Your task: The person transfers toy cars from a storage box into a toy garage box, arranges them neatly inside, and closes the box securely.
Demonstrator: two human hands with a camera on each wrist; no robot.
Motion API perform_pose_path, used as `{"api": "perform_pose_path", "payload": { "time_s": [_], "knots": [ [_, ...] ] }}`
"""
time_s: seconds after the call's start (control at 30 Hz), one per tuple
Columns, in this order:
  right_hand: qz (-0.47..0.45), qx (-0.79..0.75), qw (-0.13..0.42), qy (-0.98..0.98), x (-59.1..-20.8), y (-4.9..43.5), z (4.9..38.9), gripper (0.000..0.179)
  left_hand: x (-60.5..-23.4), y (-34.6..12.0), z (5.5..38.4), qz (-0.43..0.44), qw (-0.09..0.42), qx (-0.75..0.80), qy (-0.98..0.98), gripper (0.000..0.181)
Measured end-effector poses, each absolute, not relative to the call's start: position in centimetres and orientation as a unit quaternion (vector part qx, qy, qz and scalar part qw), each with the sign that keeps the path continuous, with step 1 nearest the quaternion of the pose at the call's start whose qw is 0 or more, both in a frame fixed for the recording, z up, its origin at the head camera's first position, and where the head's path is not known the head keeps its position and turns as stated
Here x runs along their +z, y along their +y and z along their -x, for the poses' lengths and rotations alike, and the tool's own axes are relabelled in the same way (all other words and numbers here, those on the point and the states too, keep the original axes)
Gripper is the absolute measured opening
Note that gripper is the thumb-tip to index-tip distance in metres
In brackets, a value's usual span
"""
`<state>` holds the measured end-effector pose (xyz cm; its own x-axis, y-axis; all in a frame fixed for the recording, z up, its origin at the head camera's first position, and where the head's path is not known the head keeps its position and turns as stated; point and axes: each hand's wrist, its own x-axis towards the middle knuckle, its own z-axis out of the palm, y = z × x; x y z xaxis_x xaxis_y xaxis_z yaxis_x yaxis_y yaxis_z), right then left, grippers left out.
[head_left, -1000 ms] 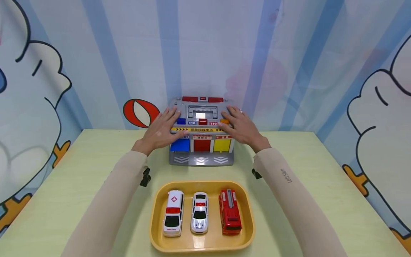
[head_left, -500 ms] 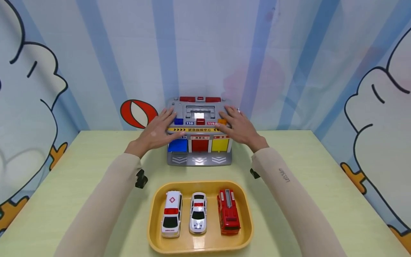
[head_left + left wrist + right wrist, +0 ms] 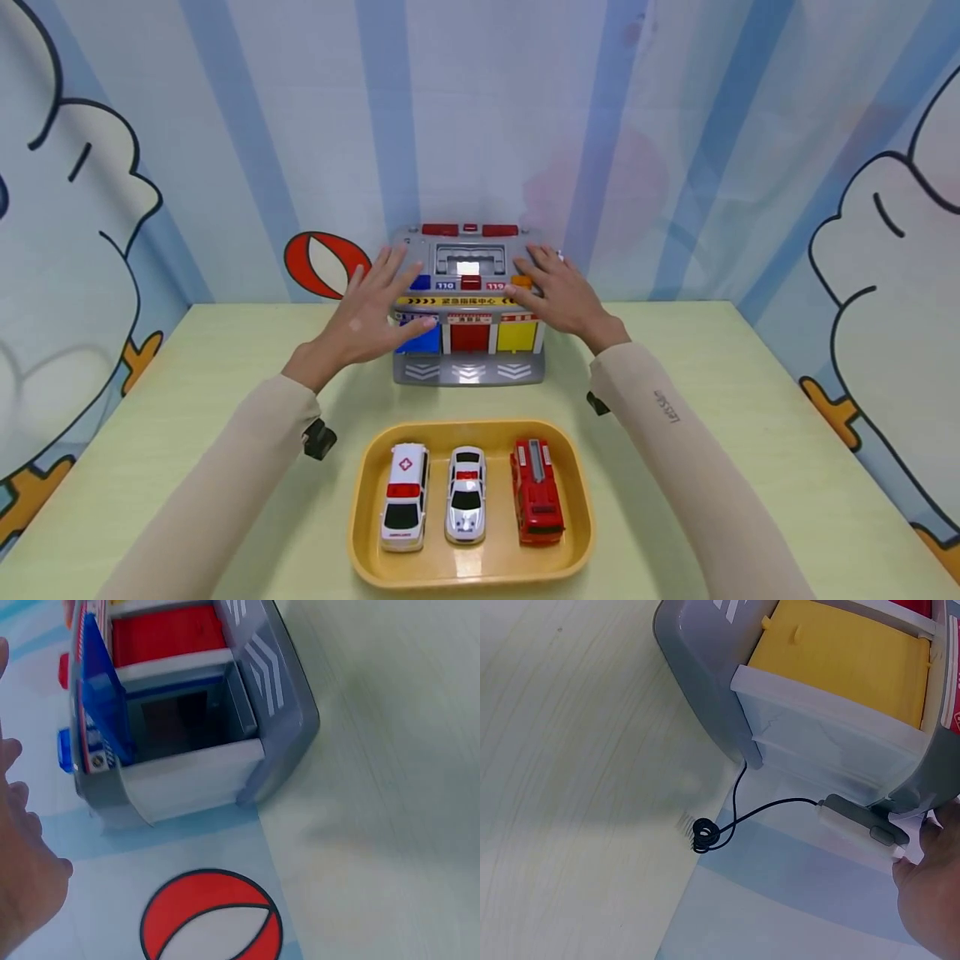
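Observation:
A grey toy rescue station [image 3: 468, 372] stands at the back of the table, with a yellow banner along its front. My right hand [image 3: 564, 297] rests on the right side of its roof, fingers spread beside the orange button [image 3: 522, 282]. At the roof's left side, my left hand [image 3: 362, 321] has its fingers straight and spread, thumb in front of the blue door, and holds nothing. In the left wrist view the blue door [image 3: 106, 694] is swung up, baring a hollow bay. The red door [image 3: 470, 337] and yellow door [image 3: 516, 337] are down.
In front of the station sits a yellow tray [image 3: 468, 577] with a toy ambulance [image 3: 403, 508], a toy police car [image 3: 466, 500] and a red toy fire truck [image 3: 537, 500]. A coiled black cord [image 3: 705, 835] and a small grey-and-white holder [image 3: 862, 825] are at the station's right side.
My left hand has drawn back to the left and toward me from the roof, its fingers spreading wider. The right hand stays in place, and the vehicles have not moved.

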<state>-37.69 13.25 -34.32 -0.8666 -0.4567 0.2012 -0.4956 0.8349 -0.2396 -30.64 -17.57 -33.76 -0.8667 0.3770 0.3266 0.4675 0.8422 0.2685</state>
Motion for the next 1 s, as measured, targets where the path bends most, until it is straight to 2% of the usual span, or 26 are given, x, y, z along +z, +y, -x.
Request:
{"api": "perform_pose_path", "payload": {
  "time_s": [0.2,0.57,1.0],
  "knots": [
    [-0.253,0.142,0.071,-0.954,-34.5,13.3,37.7,0.075,-33.4,-16.3,28.7,0.278,0.145,-0.157,-0.936,0.088],
    [-0.248,0.147,0.075,-0.955,-34.6,13.1,37.6,0.074,-33.3,-14.2,25.0,0.359,0.134,-0.099,-0.918,0.087],
    [-0.248,0.135,0.087,-0.955,-34.7,13.1,37.5,0.074,-34.5,-12.2,21.1,0.429,0.054,-0.04,-0.901,0.082]
  ]
}}
